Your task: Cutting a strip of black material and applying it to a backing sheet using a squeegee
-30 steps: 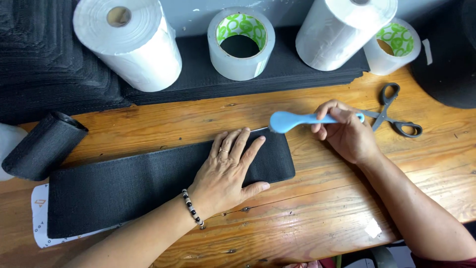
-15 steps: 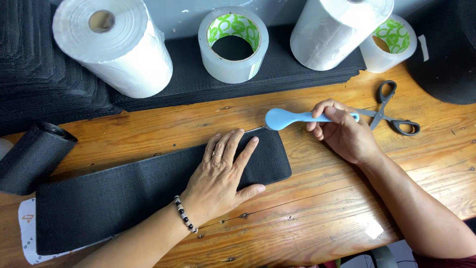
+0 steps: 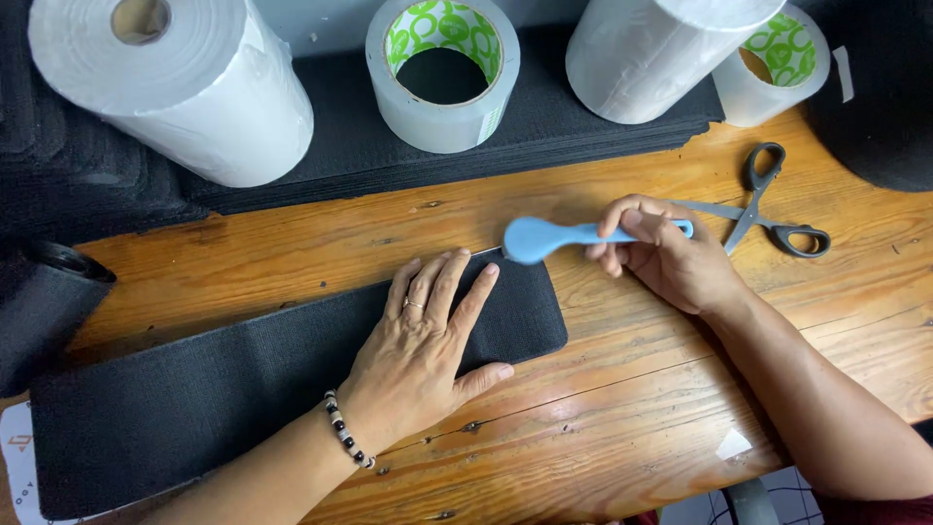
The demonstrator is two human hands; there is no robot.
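Observation:
My left hand (image 3: 423, 355) lies flat, fingers together, on a long black fabric strip (image 3: 224, 389) spread across the wooden table (image 3: 603, 428). It presses near the strip's right end. My right hand (image 3: 671, 258) grips a light-blue handled tool (image 3: 564, 236), held level just above the strip's top right corner. The tool's rounded blue end points left and a thin metal tip shows at the fabric's edge.
Grey-handled scissors (image 3: 768, 209) lie right of my right hand. Behind stand two white paper rolls (image 3: 185, 87) (image 3: 661, 58), two clear tape rolls (image 3: 442, 73) (image 3: 777, 63) and stacked black sheets (image 3: 369, 146). A black fabric roll (image 3: 44, 311) lies at the left edge.
The view has shifted slightly left and closer. My left hand stays pressed on the strip; my right hand with the blue tool has moved a little left toward the strip's corner.

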